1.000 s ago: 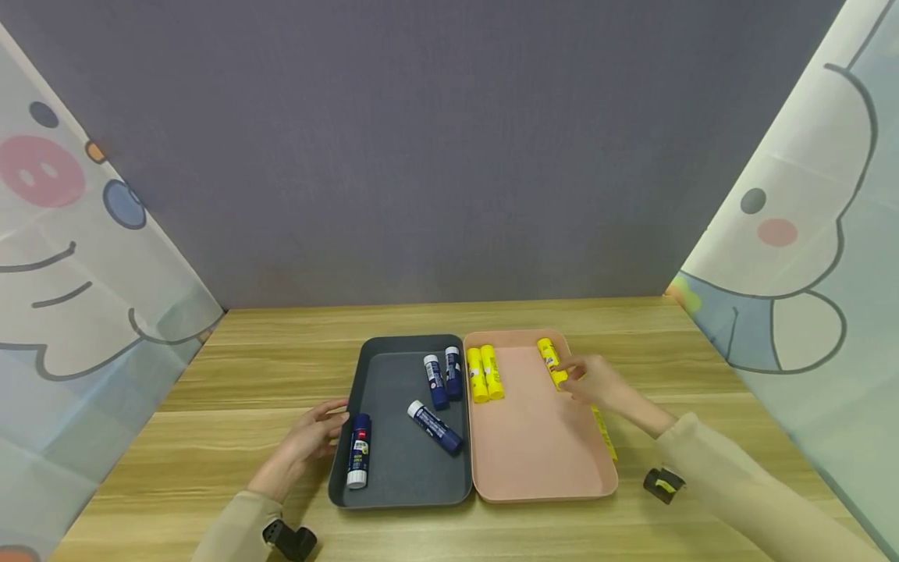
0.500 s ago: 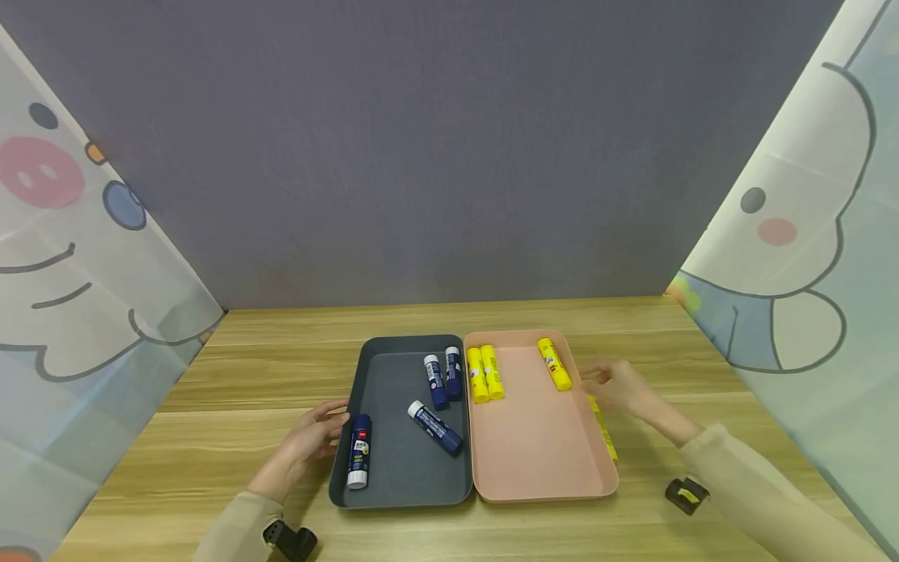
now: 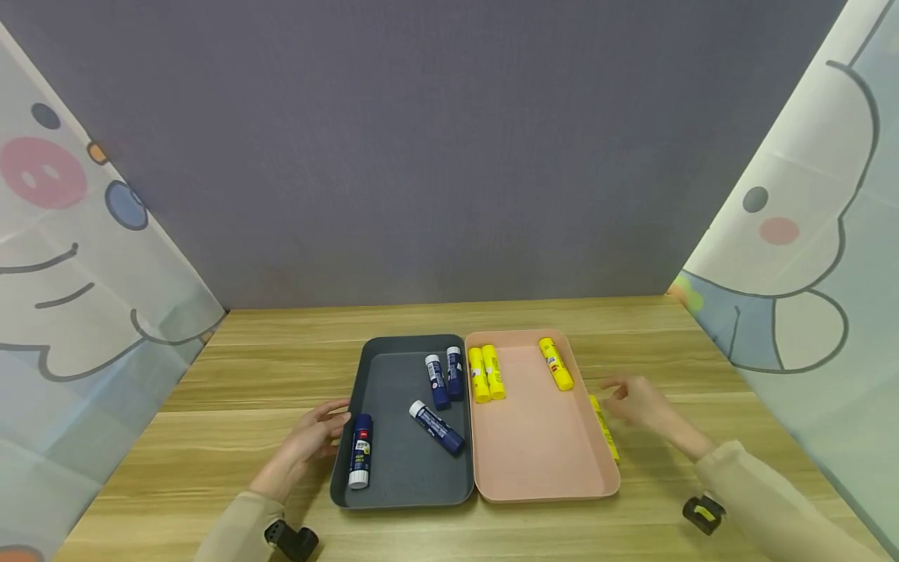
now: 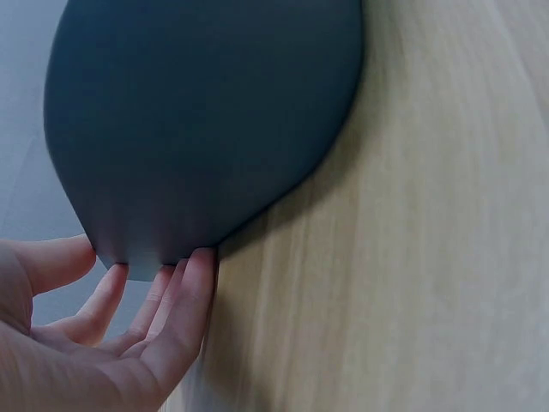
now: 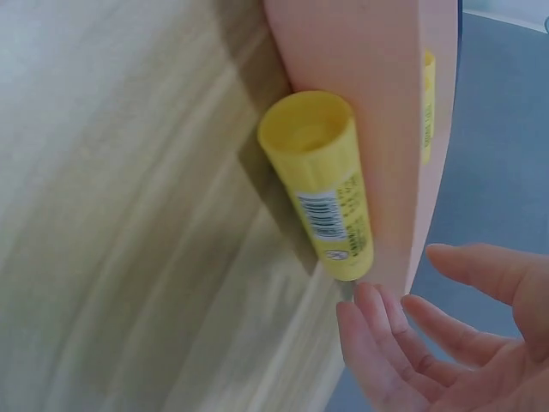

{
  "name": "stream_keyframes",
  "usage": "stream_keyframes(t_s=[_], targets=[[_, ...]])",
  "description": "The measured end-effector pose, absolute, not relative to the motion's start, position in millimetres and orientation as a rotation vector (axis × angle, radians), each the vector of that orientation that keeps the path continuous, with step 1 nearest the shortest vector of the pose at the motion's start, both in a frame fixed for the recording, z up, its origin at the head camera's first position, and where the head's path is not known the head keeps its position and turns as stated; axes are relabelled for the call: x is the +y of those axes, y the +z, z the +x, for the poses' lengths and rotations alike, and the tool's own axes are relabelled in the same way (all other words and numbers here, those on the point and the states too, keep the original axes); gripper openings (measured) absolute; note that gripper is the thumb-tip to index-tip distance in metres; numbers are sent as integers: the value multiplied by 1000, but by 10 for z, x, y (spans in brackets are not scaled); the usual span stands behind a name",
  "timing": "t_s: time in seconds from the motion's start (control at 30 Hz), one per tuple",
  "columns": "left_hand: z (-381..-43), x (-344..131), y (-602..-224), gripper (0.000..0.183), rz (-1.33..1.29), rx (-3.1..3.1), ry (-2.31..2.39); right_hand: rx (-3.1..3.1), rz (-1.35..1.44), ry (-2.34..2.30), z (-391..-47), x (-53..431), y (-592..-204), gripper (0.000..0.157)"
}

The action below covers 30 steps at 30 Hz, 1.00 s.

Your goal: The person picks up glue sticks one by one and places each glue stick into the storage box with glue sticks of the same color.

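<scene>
My left hand (image 3: 309, 437) rests its fingertips against the left side of the dark grey tray (image 3: 414, 492). In the left wrist view the fingers (image 4: 190, 296) touch the outer wall, and the thumb is at the rim. Inside lie several dark blue glue sticks with white ends, among them one glue stick (image 3: 360, 453) along the left wall. My right hand (image 3: 637, 402), fingers spread and holding nothing, is right of the pink tray (image 3: 541, 484). Close to its fingertips, a yellow glue stick (image 5: 322, 184) lies on the table along that tray's outer right wall.
The two trays stand side by side on a wooden table (image 3: 267, 343). In the pink tray, two yellow glue sticks (image 3: 486, 375) lie at the left and another yellow glue stick (image 3: 556, 364) at the upper right. A grey panel (image 3: 449, 156) stands behind the table.
My right hand has let go of the yellow glue stick at the pink tray's upper right and moved right and down, out over the table. The left hand stays at the grey tray.
</scene>
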<state>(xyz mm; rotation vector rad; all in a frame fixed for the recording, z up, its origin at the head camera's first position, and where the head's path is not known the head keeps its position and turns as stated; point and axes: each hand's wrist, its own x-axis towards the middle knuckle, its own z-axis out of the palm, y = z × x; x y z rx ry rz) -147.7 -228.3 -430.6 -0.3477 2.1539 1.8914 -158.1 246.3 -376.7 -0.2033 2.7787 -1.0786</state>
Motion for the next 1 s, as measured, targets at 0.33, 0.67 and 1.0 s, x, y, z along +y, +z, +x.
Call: stream_keyframes(t_s=[0.33,0.67,1.0], targets=[[-1478,-2289,-4311,45,-331,2142,1911,2738,-174,-1123,-1558,2506,-3891,40],[-1463,-2280,-4308,46,-328,2151,1906,2678,-106,-1136,-1545,2506,-3966,48],[-1453,-2272,-4288,46,-335,2155,1904,2625,-90,-1185,-1532,2486,-4056,47]])
